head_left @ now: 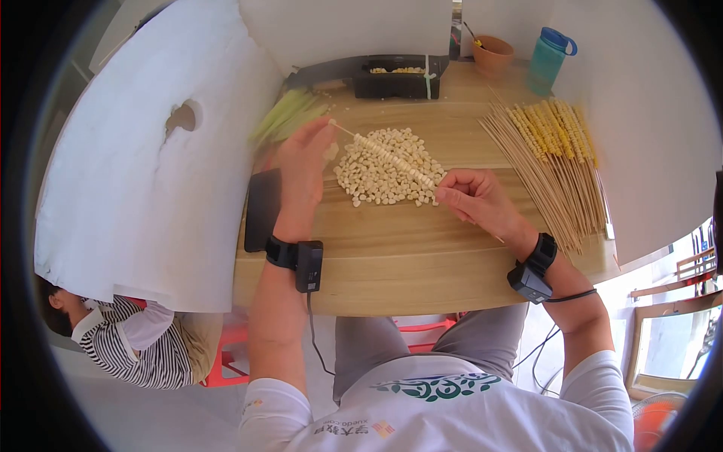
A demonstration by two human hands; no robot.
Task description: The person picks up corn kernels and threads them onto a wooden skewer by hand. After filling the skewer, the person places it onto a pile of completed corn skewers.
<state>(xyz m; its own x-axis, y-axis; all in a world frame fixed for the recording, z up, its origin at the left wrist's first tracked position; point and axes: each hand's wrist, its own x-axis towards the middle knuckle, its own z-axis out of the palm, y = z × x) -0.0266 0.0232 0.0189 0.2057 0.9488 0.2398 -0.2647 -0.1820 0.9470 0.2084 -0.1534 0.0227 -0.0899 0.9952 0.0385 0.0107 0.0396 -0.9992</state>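
My right hand (482, 200) is closed around the lower part of a thin wooden skewer (395, 160). Pale corn-like kernels are threaded in a close row along it, and its bare tip points up to the left. At that tip, the fingers of my left hand (305, 154) are pinched together on what looks like a small pale kernel (332, 122). Another pale piece shows beside the left palm. Beneath the skewer lies a loose pile of pale kernels (376, 181) on the wooden table (392, 264).
Bare and yellow-topped skewers (557, 166) lie at the right. Green strips (290, 113) and a dark flat object (262, 211) are at the left. Behind stand a black tray (399, 87), a clay pot (493, 54) and a blue bottle (548, 64). A person (139, 343) sits beyond the white panel.
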